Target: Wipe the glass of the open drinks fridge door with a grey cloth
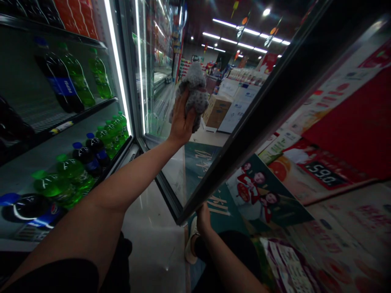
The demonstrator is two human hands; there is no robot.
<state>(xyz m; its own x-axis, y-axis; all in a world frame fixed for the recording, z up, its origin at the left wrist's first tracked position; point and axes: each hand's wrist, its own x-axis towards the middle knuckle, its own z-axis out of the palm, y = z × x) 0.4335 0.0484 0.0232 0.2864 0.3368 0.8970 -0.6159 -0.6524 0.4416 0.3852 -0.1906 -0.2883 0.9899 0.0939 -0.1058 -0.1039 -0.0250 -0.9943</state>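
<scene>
My left hand is raised at the middle of the view, gripping a fluffy grey plush toy with its fingers spread against it. Part of the toy is hidden behind the hand. My right hand is low in the view, wrapped around the black frame of a glass refrigerator door. The door stands open, and my left arm reaches past it towards the shelves.
Refrigerated shelves at the left hold several dark blue Pepsi bottles and green soda bottles. A polished floor lies below. Cardboard boxes and printed promotional posters stand beyond the door.
</scene>
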